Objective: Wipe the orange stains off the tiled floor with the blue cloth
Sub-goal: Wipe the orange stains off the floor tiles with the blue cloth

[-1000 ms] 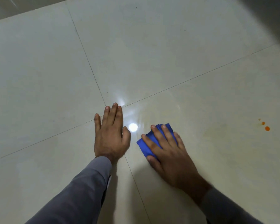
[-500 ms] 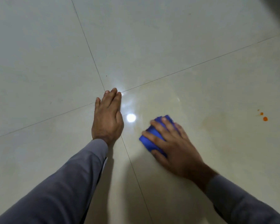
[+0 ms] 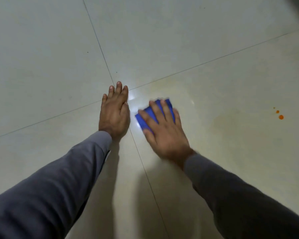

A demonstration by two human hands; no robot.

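Since the earlier frames our right hand (image 3: 164, 130) has straightened out over the blue cloth (image 3: 146, 116): it lay angled toward the left a moment ago, and now its fingers point up the floor, spread and flat, with the cloth pushed a little farther from us. Its grip is open, for the fingers lie straight on top of the cloth and press it against the tiled floor (image 3: 214, 69) rather than curling round it. The cloth is folded small, and we see it as blue strips between the fingers and as a corner sticking out to the left of the hand; its edges are slightly blurred. It sits on the tile that lies to the right of the point where the grout lines (image 3: 100, 47) cross. Our left hand (image 3: 115, 111) rests palm down just beside it, across that crossing, fingers close together and straight, so this grip is open too and holds nothing. A bright reflection of light (image 3: 134, 107) shines on the floor in the narrow gap between the two hands. The orange stains (image 3: 281, 117), one larger spot with smaller dots just above it, lie well apart from the cloth toward the right edge of the floor, on the same tile. A faint yellowish smear (image 3: 224, 118) shows between the cloth and those spots. Grey sleeves (image 3: 59, 187) cover both forearms down to the wrists.
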